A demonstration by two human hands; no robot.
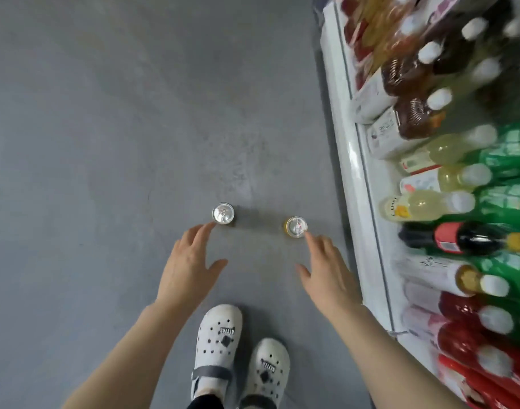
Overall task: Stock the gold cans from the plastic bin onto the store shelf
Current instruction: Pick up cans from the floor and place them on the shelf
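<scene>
Two cans upright on the floor (105, 143): left can (223, 213), right can (296, 227). My left hand (191, 267) and right hand (326, 273) are spread open, empty, fingertips just short of each can. Shelf (353, 172) to the right.

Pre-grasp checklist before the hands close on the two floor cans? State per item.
1. Both cans upright on the floor: ok. Left can and right can show their lids face up.
2. Hands empty and open: ok. Left hand and right hand have fingers spread, holding nothing.
3. Each hand lined up with its own can: ok. Fingertips sit at each can's near edge; contact cannot tell.
4. Cans are gold: right ok, yellow side showing; left cannot tell, only the silver lid shows.
5. Free slot on the shelf: cannot tell. The visible part is full of bottles.
6. Plastic bin located: not ok, not in view.
</scene>
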